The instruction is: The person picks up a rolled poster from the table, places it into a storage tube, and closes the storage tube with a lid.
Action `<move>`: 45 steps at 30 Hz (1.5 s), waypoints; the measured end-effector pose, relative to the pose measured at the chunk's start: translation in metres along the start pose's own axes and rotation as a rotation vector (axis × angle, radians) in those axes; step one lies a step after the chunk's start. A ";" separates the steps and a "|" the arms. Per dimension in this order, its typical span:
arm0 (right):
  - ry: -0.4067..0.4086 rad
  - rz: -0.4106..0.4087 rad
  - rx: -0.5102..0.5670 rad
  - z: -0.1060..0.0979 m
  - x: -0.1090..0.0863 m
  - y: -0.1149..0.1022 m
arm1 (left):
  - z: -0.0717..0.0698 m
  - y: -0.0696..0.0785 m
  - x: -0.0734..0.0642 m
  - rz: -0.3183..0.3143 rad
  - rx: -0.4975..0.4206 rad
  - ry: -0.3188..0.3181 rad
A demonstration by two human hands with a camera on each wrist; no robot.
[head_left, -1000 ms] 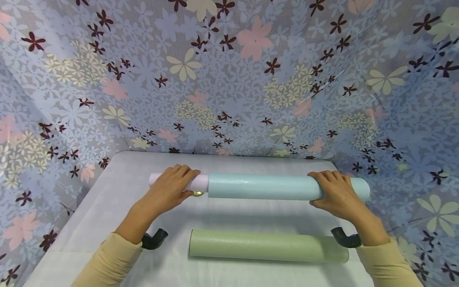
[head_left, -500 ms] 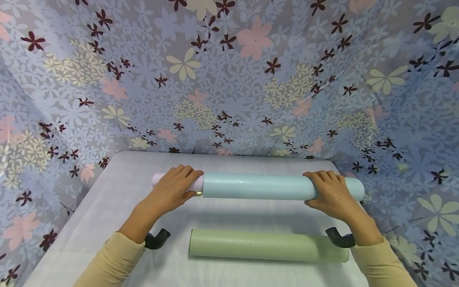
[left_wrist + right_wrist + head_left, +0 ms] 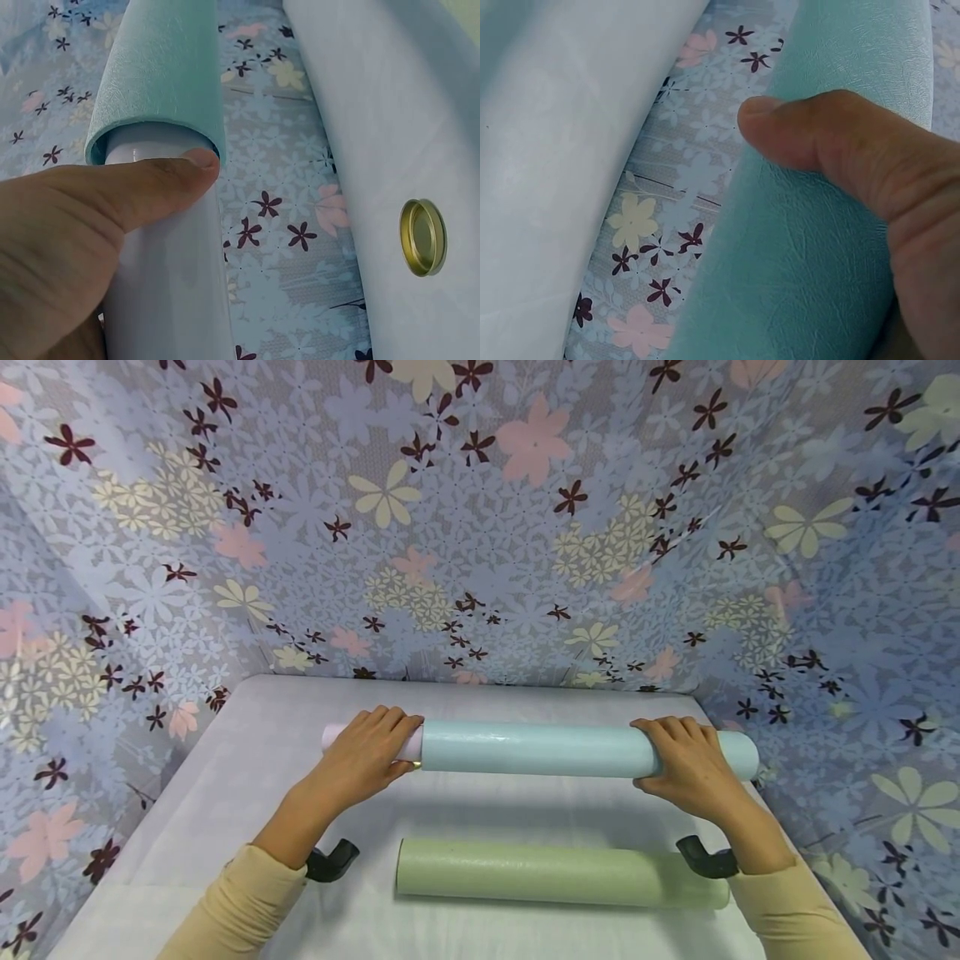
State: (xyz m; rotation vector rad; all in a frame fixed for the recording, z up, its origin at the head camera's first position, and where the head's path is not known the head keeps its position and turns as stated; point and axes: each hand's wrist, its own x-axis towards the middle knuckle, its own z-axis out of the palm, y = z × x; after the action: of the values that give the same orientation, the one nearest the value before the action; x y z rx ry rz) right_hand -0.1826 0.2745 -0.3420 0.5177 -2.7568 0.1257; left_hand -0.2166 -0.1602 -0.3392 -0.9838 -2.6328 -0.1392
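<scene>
A light blue tube (image 3: pixel 532 748) is held level above the table by my right hand (image 3: pixel 686 756), fingers over its far side and thumb on the near side. From its left end comes a slimmer pale lilac tube (image 3: pixel 411 745), gripped by my left hand (image 3: pixel 367 747). The left wrist view shows the lilac tube (image 3: pixel 169 285) seated inside the blue tube's mouth (image 3: pixel 154 124), with my thumb (image 3: pixel 169 184) right at that rim. In the right wrist view, my thumb (image 3: pixel 802 131) presses along the blue tube's textured surface (image 3: pixel 795 255).
A pale green tube (image 3: pixel 562 874) lies across the table nearer to me. Behind the left hand's thumb, a small gold lid (image 3: pixel 424 238) lies on the white tabletop (image 3: pixel 487 814). Floral curtains (image 3: pixel 480 527) rise behind the table and along both sides.
The blue tube and my right hand have slid left, covering more of the lilac tube. My left hand has moved slightly right with the lilac tube. The green tube stays put.
</scene>
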 end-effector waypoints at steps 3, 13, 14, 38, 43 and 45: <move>0.007 -0.005 -0.002 -0.001 0.000 -0.001 | 0.000 0.000 0.000 -0.001 0.006 0.000; 0.014 0.000 -0.007 -0.001 0.000 -0.001 | 0.000 0.000 0.000 -0.005 0.019 -0.003; 0.015 0.000 -0.007 -0.001 0.000 0.000 | -0.001 0.000 0.000 -0.006 0.018 -0.005; 0.007 0.018 -0.010 -0.005 -0.003 0.005 | -0.023 -0.030 -0.025 -0.106 -0.093 0.029; 0.005 0.022 -0.012 -0.008 -0.005 0.008 | -0.027 -0.038 -0.034 -0.140 -0.150 0.020; 0.005 0.020 -0.010 -0.009 -0.006 0.008 | -0.028 -0.041 -0.038 -0.160 -0.174 0.018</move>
State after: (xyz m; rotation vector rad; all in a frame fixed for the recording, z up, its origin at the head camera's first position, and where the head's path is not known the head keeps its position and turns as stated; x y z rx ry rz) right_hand -0.1778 0.2856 -0.3356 0.4866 -2.7566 0.1182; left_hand -0.2092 -0.2202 -0.3246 -0.8187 -2.7170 -0.4182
